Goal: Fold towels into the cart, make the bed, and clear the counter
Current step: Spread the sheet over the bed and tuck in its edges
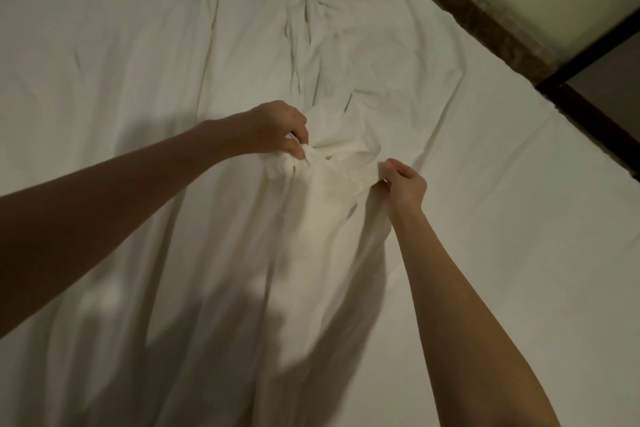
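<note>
White bed sheet [329,236]: spread over the bed [519,253], still creased and bunched at its middle; bed-making judged under way, smoothing left; towels, cart, counter not in view. Left hand [277,130]: fingers [299,151] curled, gripping a gathered wad of sheet. Right hand [407,185]: fingers pinching a fold just beside that wad.

Both hands grab a bunched white sheet [325,204] on the bed [519,218]. The left hand [277,130] and right hand [405,184] pull it up.
</note>
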